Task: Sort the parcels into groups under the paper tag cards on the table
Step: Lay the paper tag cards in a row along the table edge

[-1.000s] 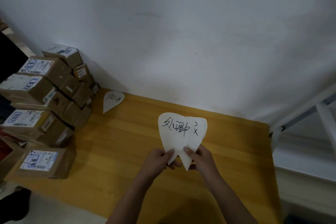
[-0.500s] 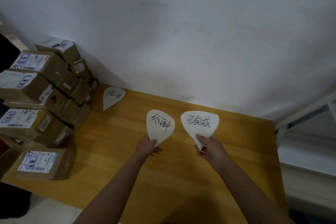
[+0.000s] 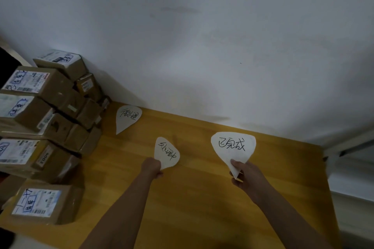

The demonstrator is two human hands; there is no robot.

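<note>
Two white teardrop tag cards with handwritten black characters are in my hands over the wooden table [image 3: 202,198]. My left hand [image 3: 152,167] pinches the pointed end of the smaller-looking tag card [image 3: 166,152]. My right hand [image 3: 243,176] pinches the tip of the wider tag card [image 3: 232,146], further right. A third tag card [image 3: 128,117] lies flat near the wall at the table's back left. Several brown cardboard parcels [image 3: 46,107] with white shipping labels are stacked at the left end; one parcel [image 3: 45,203] lies alone at the front left.
A white wall [image 3: 202,46] runs right behind the table. The table's right edge sits beside a white metal frame [image 3: 352,145] and a pale shelf surface. The parcel stack takes up the table's left end up to the wall.
The two cards, overlapped between my hands a second ago, are now pulled apart. My right hand carried its card rightward; my left hand's card has tilted and moved a little left.
</note>
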